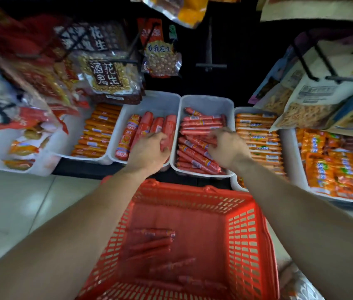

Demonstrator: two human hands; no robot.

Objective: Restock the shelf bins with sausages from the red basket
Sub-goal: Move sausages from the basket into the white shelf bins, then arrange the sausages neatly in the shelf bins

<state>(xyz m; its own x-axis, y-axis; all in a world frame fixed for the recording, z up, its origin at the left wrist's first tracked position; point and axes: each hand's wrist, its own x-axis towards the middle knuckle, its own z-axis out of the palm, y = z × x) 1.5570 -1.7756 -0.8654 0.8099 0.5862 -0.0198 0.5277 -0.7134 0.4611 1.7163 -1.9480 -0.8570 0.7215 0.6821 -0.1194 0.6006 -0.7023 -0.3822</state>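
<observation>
The red basket (247,234) stands on the floor below me, with several thin red sausages (151,245) lying on its bottom. Above it a row of white bins lines the shelf. My left hand (149,151) reaches into the bin of thick red sausages (147,124), fingers curled around one of them. My right hand (227,146) is in the neighbouring white bin (205,102), fingers closed on thin red sausages (195,153) that fill it. Both forearms stretch over the basket.
Bins of orange sausages sit to the left (95,133) and right (257,135). An outer bin holds orange packets (333,167). Peanut bags (106,74) and snack bags (314,98) hang on hooks above the bins. Pale floor tiles (19,208) lie left of the basket.
</observation>
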